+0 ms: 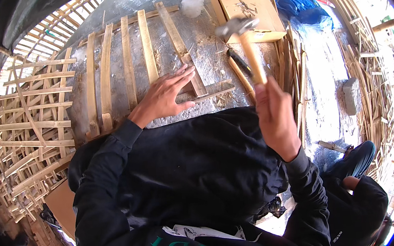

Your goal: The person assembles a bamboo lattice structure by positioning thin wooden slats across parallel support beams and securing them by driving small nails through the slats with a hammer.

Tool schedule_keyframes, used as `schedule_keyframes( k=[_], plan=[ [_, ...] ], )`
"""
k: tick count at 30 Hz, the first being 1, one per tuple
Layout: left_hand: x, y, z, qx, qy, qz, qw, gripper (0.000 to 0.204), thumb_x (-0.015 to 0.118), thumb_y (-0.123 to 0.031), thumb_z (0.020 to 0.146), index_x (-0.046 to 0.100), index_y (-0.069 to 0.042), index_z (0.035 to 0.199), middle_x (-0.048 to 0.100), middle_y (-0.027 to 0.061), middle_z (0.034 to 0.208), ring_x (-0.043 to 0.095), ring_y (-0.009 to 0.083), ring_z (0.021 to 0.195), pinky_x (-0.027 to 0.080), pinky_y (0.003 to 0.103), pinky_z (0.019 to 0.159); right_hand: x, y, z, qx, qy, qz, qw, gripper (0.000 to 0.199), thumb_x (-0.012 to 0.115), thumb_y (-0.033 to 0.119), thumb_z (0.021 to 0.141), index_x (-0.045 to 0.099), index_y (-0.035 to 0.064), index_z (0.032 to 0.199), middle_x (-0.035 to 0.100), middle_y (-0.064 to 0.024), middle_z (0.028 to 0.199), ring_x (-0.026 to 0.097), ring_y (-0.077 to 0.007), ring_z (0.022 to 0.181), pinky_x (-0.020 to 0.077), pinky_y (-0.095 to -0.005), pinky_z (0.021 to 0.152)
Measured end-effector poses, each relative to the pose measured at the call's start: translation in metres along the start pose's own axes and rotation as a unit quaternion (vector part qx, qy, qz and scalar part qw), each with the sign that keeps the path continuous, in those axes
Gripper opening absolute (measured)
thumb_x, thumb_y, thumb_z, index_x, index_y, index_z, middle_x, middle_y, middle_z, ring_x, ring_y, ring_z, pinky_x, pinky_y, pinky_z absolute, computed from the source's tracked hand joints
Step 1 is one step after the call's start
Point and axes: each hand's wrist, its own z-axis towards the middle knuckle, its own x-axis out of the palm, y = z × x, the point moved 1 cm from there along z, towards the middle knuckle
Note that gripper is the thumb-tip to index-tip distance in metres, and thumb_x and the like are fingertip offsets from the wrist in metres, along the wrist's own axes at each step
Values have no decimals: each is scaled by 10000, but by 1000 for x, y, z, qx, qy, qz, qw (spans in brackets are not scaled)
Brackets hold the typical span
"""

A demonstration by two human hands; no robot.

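My right hand [277, 119] is closed round the wooden handle of a claw hammer [253, 59]. The hammer is raised, its metal head up and slightly blurred. My left hand [167, 95] lies with fingers stretched out, fingertips resting on the near part of a long bamboo slat [171, 27]. That slat's near end crosses a short bamboo crosspiece [220, 89]. Several more slats [105, 75] lie side by side to the left, their far ends along another crosspiece [154, 13]. Whether nails are at the joint cannot be made out.
A cardboard box [254, 9] with loose nails on top stands at the far right, by blue plastic sheeting [292, 2]. A black tool [238, 62] lies below the hammer. Bamboo lattices [37, 108] are stacked left. Another person [358, 197] sits at lower right, near a grey block [352, 97].
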Motion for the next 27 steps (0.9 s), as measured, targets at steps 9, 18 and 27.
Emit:
schedule_keyframes(
  k=[9,18,27],
  plan=[
    [7,-2,9,1,4,-12,1000,881,842,-414,886,491,-30,1597,479,158,1675,407,316,1582,399,462,1265,57,-48,-46,-36,131,-89,987,222,610,210,1106,554,3,1048,590,-247,719,619,-456,677,488,-583,629],
    [6,-2,7,11,-4,-23,1000,874,844,-356,884,479,-25,1606,472,160,1678,387,311,1593,375,450,1289,30,-23,-16,49,-50,-3,998,232,587,178,1118,545,-50,1109,609,-307,741,585,-524,654,439,-582,602],
    [1,-5,4,1,4,-19,1000,875,845,-358,891,477,-21,1609,472,158,1679,392,311,1591,378,455,1284,7,11,-5,-64,-26,-80,994,243,580,175,1123,535,-20,986,567,-254,698,546,-500,627,420,-571,597]
  ],
)
